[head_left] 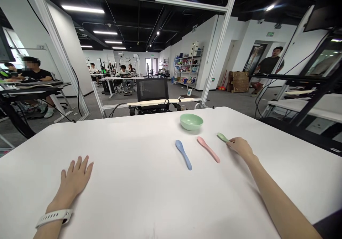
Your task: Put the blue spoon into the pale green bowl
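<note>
My right hand (241, 146) is closed around the handle of a green spoon (222, 137), whose bowl end points away to the left; the rest of its handle is hidden by my fingers. Just left of it lies a pink spoon (208, 149), and further left a blue spoon (184, 155), both flat and slanted. Behind the spoons a light green bowl (191, 121) stands upright. Far from these, my left hand (76, 176) rests palm down with fingers spread, holding nothing.
All of this is on a white table (128, 196). A metal frame (217, 53) rises beyond its far edge, with a black chair (152, 90) behind. A person (269, 66) stands at the right, and another (36, 73) sits at the left.
</note>
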`<act>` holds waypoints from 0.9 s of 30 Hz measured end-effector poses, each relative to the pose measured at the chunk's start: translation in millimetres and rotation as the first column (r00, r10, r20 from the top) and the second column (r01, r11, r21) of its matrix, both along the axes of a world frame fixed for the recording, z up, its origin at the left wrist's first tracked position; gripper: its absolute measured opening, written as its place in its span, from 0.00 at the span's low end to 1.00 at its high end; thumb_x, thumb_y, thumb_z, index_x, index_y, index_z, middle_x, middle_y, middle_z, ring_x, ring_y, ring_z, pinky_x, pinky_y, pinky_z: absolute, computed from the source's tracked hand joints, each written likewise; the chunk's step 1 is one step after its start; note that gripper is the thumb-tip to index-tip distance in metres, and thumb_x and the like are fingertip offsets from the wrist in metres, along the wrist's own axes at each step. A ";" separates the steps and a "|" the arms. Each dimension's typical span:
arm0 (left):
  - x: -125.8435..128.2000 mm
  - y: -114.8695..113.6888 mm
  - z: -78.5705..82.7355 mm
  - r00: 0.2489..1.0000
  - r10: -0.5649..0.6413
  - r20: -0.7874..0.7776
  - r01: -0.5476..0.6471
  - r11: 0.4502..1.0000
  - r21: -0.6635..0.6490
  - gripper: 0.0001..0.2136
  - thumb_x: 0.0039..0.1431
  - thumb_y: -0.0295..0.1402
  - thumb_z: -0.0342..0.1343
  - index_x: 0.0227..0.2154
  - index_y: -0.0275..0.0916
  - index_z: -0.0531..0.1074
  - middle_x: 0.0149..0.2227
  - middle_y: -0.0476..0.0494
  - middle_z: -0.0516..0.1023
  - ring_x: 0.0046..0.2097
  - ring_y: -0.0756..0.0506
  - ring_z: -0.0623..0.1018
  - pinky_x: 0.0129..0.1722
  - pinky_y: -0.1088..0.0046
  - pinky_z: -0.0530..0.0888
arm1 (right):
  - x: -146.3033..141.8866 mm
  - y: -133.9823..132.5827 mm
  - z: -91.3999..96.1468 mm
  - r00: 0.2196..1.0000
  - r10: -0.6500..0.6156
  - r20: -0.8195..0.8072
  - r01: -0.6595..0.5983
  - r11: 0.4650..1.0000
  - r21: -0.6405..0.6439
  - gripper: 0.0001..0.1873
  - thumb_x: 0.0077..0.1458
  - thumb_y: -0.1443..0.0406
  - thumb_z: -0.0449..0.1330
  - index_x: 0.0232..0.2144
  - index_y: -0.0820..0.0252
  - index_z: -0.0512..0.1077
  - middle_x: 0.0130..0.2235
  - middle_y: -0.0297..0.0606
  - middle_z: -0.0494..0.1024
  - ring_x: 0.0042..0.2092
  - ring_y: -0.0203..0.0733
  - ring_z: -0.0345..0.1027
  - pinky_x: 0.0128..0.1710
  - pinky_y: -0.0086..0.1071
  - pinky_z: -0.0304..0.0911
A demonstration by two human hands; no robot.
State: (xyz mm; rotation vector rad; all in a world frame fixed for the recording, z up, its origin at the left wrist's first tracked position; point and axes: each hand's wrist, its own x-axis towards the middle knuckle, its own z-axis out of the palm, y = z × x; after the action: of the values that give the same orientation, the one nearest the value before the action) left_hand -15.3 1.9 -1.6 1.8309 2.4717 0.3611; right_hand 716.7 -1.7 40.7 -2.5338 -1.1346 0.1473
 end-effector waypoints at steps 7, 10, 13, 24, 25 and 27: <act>1.9 -1.4 2.7 1.000 -0.001 0.005 0.001 1.000 -0.009 0.42 0.70 0.50 0.28 0.78 0.29 0.58 0.82 0.28 0.54 0.82 0.25 0.55 0.79 0.35 0.53 | -4.8 -1.5 2.3 1.000 0.011 0.027 -0.011 1.000 0.004 0.15 0.61 0.54 0.65 0.36 0.57 0.86 0.42 0.55 0.89 0.47 0.61 0.84 0.38 0.40 0.73; 2.3 -1.2 3.3 1.000 0.008 0.010 -0.008 1.000 -0.002 0.42 0.71 0.50 0.29 0.78 0.31 0.59 0.82 0.29 0.55 0.82 0.26 0.55 0.79 0.36 0.53 | -6.5 -2.1 3.2 0.999 0.012 0.032 -0.012 1.000 0.006 0.18 0.60 0.50 0.65 0.36 0.56 0.86 0.39 0.55 0.88 0.45 0.62 0.84 0.37 0.41 0.73; 2.6 -1.1 3.5 1.000 0.007 0.009 -0.007 1.000 0.000 0.41 0.71 0.49 0.31 0.78 0.32 0.59 0.82 0.29 0.56 0.82 0.26 0.56 0.78 0.36 0.54 | -5.8 -3.1 3.3 0.999 0.012 0.049 -0.011 1.000 -0.016 0.18 0.60 0.51 0.66 0.40 0.58 0.86 0.41 0.56 0.88 0.47 0.63 0.84 0.40 0.43 0.74; -1.8 0.7 -3.3 1.000 0.006 0.013 -0.007 1.000 0.030 0.40 0.70 0.48 0.32 0.78 0.31 0.60 0.81 0.28 0.58 0.81 0.25 0.58 0.77 0.35 0.56 | -110.7 -12.7 22.5 0.713 0.701 0.022 -0.677 0.679 0.284 0.28 0.72 0.52 0.54 0.67 0.55 0.77 0.72 0.50 0.74 0.72 0.56 0.67 0.74 0.49 0.60; -2.3 1.0 -3.7 1.000 0.007 0.015 -0.008 0.999 0.033 0.40 0.70 0.48 0.32 0.78 0.31 0.60 0.81 0.27 0.58 0.81 0.25 0.58 0.77 0.35 0.56 | -127.1 -16.5 23.5 0.642 0.766 -0.046 -0.735 0.631 0.248 0.30 0.70 0.50 0.57 0.68 0.53 0.76 0.73 0.49 0.73 0.73 0.56 0.66 0.75 0.50 0.58; -2.8 1.3 -3.8 1.000 0.004 0.014 -0.005 0.999 0.037 0.40 0.70 0.48 0.32 0.78 0.31 0.61 0.81 0.27 0.58 0.81 0.25 0.58 0.77 0.34 0.55 | -153.7 -24.4 25.5 0.541 0.826 -0.154 -0.810 0.562 0.170 0.36 0.65 0.46 0.64 0.71 0.49 0.74 0.77 0.44 0.68 0.78 0.59 0.58 0.79 0.53 0.48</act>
State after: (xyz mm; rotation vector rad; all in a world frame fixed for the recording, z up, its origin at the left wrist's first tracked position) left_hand -18.1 3.3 -5.4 1.8297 2.4769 0.4213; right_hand 563.0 -26.1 66.2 -1.6287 -2.0906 0.5869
